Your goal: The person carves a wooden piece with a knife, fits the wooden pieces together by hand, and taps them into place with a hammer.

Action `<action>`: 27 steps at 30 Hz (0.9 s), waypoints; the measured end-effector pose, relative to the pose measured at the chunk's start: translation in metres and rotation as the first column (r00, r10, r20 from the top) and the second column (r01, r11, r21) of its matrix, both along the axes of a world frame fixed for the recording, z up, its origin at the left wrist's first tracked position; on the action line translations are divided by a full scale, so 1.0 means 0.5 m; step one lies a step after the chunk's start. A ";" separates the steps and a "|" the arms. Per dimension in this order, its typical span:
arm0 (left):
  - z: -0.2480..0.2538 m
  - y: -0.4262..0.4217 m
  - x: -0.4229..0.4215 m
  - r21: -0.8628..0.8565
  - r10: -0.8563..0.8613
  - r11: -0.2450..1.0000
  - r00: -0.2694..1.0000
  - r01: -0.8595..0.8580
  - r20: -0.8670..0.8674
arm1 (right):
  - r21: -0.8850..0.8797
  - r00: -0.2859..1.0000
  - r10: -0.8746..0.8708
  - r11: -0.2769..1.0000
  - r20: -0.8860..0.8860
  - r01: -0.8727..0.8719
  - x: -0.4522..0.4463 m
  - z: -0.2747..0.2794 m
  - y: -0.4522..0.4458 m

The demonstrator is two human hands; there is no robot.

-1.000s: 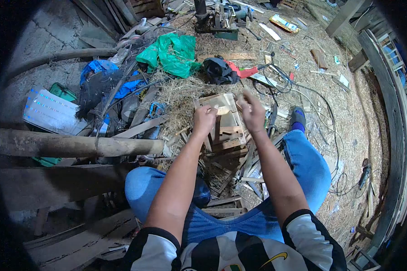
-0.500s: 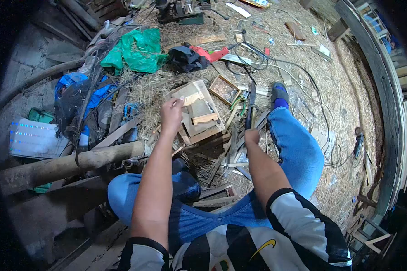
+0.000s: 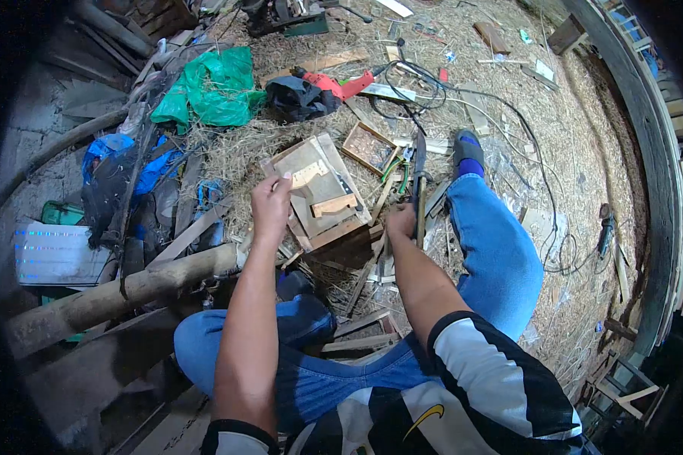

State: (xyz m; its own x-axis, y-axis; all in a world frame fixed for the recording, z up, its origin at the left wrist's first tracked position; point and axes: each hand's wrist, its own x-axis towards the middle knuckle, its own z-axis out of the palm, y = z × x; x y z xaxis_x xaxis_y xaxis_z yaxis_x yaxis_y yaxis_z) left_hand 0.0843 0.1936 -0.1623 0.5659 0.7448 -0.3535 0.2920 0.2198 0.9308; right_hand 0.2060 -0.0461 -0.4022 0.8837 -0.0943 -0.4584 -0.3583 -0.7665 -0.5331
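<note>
The left hand (image 3: 271,202) pinched one notched piece (image 3: 308,175) near one wooden block (image 3: 334,205); the right hand (image 3: 401,221) curled low, its hold unclear.

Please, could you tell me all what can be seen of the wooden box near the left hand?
The wooden box looks rough and low, with a flat greyish top bordered by paler wood strips. It sits at an angle among straw and wood scraps. Two small pale wood pieces show over its top. The left hand is at its left side; whether the fingers touch it is unclear. Its underside is hidden.
</note>
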 end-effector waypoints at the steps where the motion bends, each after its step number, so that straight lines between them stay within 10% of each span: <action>1: -0.003 0.003 -0.001 0.053 -0.016 0.998 0.999 0.018 -0.027 | -0.193 0.990 -0.003 0.981 0.140 0.031 0.000 0.045 -0.007; 5: -0.008 0.006 0.003 0.073 0.008 0.997 0.999 -0.004 -0.048 | -0.416 0.961 -0.237 0.867 0.143 0.275 0.046 0.001 -0.051; 12: 0.006 -0.011 0.005 0.053 0.018 0.998 0.999 -0.016 -0.031 | -0.385 0.983 -0.049 0.923 -0.175 -0.023 0.084 -0.009 -0.087; 18: -0.019 0.007 -0.007 0.189 -0.032 0.981 0.995 0.050 -0.096 | -0.166 0.986 -0.080 0.981 0.146 0.104 0.074 0.109 -0.024; 19: -0.018 0.010 -0.009 0.208 -0.051 0.975 0.991 0.076 -0.122 | -0.083 0.888 -0.020 0.994 0.460 0.065 0.078 0.084 -0.006; 27: -0.049 0.008 -0.002 0.308 -0.028 0.947 0.980 0.089 -0.195 | 0.555 0.890 0.061 0.762 0.452 -0.334 -0.007 0.482 0.174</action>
State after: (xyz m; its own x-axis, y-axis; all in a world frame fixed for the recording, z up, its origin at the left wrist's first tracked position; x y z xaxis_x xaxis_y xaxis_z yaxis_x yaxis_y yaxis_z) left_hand 0.0833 0.1977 -0.1866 0.5584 0.8024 -0.2104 0.4698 -0.0969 0.8774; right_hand 0.2025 0.0409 -0.1612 0.9604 0.2773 0.0268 0.1024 -0.2619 -0.9597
